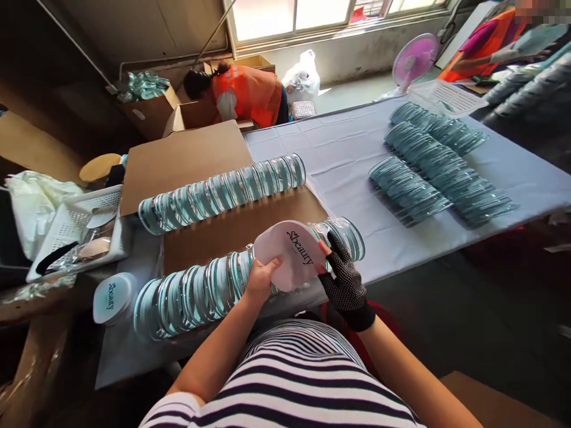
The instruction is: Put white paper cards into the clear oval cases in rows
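Observation:
My left hand [262,276] grips a round white disc [288,267] at its lower left edge, thumb laid over the face. Dark lettering that reads like "beauty" is printed on the disc. My right hand [345,279], in a black dotted glove with bare fingertips, is closed at the disc's right edge. Behind and below the disc runs a long row of round, shiny-rimmed pieces [196,294] standing on edge, partly hidden by my hands and the disc. A stack of similar printed white discs [113,297] lies at the table's left corner.
A second row of round pieces [223,193] stands on cardboard [191,154]. More rows [441,166] rest on the right of the white-covered table [330,148]. A white basket [75,229] is at left. A person in an orange vest [250,95] bends over boxes; another [491,47] works at right.

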Demonstrator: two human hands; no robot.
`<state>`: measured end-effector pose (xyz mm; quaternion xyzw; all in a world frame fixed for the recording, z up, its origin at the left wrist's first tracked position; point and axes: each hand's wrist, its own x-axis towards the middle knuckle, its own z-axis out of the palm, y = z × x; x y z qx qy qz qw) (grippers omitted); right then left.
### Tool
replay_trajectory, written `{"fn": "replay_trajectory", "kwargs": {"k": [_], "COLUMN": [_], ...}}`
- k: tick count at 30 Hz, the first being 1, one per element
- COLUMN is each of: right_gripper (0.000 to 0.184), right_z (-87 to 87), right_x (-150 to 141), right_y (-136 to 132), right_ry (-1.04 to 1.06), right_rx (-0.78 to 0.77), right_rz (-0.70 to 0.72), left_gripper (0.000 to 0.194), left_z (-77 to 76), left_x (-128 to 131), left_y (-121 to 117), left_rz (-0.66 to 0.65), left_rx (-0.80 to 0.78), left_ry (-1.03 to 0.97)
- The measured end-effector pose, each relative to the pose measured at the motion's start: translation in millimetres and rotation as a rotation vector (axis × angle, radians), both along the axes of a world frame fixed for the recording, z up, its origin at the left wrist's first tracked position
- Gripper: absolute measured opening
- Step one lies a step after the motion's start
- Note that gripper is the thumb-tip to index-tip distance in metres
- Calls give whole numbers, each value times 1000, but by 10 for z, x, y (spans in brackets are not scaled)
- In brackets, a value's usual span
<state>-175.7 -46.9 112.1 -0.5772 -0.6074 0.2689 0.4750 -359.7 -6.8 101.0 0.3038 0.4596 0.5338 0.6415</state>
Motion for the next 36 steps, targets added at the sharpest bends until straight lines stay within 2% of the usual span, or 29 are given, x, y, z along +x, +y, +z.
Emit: {"fn": "replay_trajectory", "kwargs": {"k": [3,5,8,10,12,15,17,19,22,25,28,30,32,36], "right_gripper": [47,54,47,42,43,48,46,43,41,35,36,31,29,30], "right_z": [-58,-94,-91,-75,-84,-153,-212,-256,-276,-253,-214,-195,-201,-328], "right_x": [-210,-160,320,783,1185,1491,1520,1477,1367,1275,1252,1265,1269,1194], "right_y": [-7,70,103,-12,-208,-500,-597,-570,-302,37,169,144,120,230], "right_ry": [90,181,143,-46,-274,-523,-661,-785,-880,-904,-891,-865,-843,-838], "right_rx": [1,-24,-46,-70,-74,-61,-53,-37,-146,-472,-710,-753,-727,-652], "right_rz": [-116,-262,-588,-817,-893,-708,-547,-420,-273,-154,-108,-118,-145,-197], "left_gripper": [52,49,45,44,38,30,31,33,32,31,33,32,30,29], "left_z": [-12,1,103,221,335,387,319,206,67,24,23,17,8,5], "left_x": [63,122,266,461,761,1310,1613,1788,1833,1790,1782,1790,1795,1795], "left_y": [-15,-29,81,288,564,941,1089,1151,1152,1130,1118,1116,1113,1099], "left_rz": [17,27,60,99,108,74,100,132,133,110,108,112,105,94], "left_rx": [-8,-26,-59,-96,-136,-192,-249,-306,-334,-285,-242,-244,-248,-224], "left_ry": [-8,5,-59,-197,-342,-446,-435,-404,-384,-390,-398,-398,-390,-368]}}
